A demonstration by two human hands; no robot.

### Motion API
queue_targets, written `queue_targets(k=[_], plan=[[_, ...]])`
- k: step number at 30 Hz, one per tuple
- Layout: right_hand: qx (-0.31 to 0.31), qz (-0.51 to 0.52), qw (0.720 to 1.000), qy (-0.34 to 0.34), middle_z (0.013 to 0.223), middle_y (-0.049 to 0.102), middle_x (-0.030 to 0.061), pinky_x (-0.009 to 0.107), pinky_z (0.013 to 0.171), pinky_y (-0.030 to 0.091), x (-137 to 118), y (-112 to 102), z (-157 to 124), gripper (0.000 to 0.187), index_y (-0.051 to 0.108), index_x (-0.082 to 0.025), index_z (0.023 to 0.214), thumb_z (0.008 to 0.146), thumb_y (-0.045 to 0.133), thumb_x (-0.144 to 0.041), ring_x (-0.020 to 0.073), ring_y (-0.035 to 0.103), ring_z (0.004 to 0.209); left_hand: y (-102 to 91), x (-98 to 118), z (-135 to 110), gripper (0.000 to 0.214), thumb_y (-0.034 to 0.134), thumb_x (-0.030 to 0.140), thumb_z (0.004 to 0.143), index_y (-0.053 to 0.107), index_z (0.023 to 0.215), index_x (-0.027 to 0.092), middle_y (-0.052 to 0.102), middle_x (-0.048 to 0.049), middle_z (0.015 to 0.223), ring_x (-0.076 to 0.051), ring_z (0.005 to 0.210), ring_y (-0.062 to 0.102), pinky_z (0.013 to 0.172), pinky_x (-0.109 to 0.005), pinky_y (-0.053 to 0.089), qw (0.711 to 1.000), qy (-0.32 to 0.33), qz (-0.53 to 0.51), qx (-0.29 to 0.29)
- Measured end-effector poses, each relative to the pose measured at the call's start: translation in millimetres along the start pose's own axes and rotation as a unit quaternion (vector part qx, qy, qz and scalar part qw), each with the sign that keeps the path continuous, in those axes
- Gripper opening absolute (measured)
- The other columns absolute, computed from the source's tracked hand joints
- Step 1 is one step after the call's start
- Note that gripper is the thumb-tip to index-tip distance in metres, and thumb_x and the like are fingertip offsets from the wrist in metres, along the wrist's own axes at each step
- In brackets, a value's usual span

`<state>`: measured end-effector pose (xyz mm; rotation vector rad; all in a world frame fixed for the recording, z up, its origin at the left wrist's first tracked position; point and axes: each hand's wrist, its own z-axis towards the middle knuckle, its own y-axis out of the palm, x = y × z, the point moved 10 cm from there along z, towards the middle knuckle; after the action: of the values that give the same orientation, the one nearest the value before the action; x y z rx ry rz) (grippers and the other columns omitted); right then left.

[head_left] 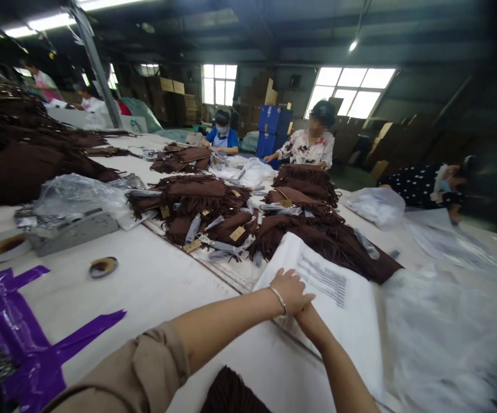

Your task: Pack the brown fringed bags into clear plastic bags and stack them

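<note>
My left hand [290, 288], with a thin bracelet on the wrist, lies curled on the near edge of a white plastic bag [338, 298] printed with grey text, and seems to grip it. My right forearm comes up from the bottom, and its wrist [309, 316] slips under the left hand. The right hand's fingers are hidden there. The bag lies flat on the white table [158, 287], partly over a dark brown fringed garment [338, 244]. Another brown fringed piece [231, 396] sits at the bottom edge between my arms.
Heaps of brown fringed garments [197, 201] with paper tags and clear plastic bags [446, 321] cover the table. Purple plastic strips [20, 338], a tape roll [103, 267] and a grey metal box [74, 229] lie at left. Several people [311, 146] work across the table.
</note>
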<state>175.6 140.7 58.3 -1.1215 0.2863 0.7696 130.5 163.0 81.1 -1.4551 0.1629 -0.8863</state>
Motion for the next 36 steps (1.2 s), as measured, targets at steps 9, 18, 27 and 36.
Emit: queue_targets(k=[9, 18, 27, 36], plan=[[0.066, 0.036, 0.984, 0.163, 0.128, 0.053, 0.0109, 0.055, 0.102, 0.029, 70.0, 30.4, 33.5, 0.052, 0.053, -0.019, 0.123, 0.083, 0.038, -0.050, 0.0302, 0.041, 0.124, -78.6, -163.2, -12.9, 0.036, 0.029, 0.030, 0.093, 0.063, 0.098, 0.017, 0.068, -0.0045, 0.093, -0.015, 0.084, 0.061, 0.075, -0.024, 0.044, 0.978, -0.164, -0.008, 0.132], [-0.023, -0.182, 0.981, 0.065, 0.145, 0.032, 0.0045, 0.059, 0.105, 0.014, 38.1, 90.2, 34.8, 0.054, 0.036, -0.028, 0.136, 0.086, 0.036, -0.051, 0.0306, 0.015, 0.136, -98.4, -189.2, 72.2, 0.026, 0.057, 0.030, 0.080, 0.062, 0.102, 0.017, 0.061, -0.0109, 0.111, -0.027, 0.113, 0.043, 0.100, -0.043, 0.026, 0.972, -0.144, 0.093, 0.159], [-0.023, -0.203, 0.977, 0.057, 0.145, 0.032, 0.0040, 0.059, 0.105, 0.016, 36.2, 85.6, 35.5, 0.053, 0.035, -0.029, 0.137, 0.088, 0.035, -0.050, 0.0306, 0.013, 0.137, -106.8, -212.8, 112.7, 0.023, 0.048, 0.022, 0.084, 0.066, 0.083, 0.008, 0.064, -0.0167, 0.093, -0.028, 0.105, 0.048, 0.099, -0.045, 0.022, 0.959, -0.181, 0.162, 0.148], [-0.078, -0.224, 0.962, 0.133, 0.149, 0.022, -0.0047, 0.049, 0.110, 0.003, 40.6, 89.9, 33.6, 0.053, 0.031, -0.034, 0.137, 0.088, 0.032, -0.052, 0.0263, 0.004, 0.138, -150.4, -207.6, 111.7, 0.041, 0.040, 0.051, 0.088, 0.062, 0.104, 0.019, 0.064, -0.0093, 0.103, -0.023, 0.102, 0.054, 0.088, -0.032, 0.037, 0.961, -0.164, 0.177, 0.138]])
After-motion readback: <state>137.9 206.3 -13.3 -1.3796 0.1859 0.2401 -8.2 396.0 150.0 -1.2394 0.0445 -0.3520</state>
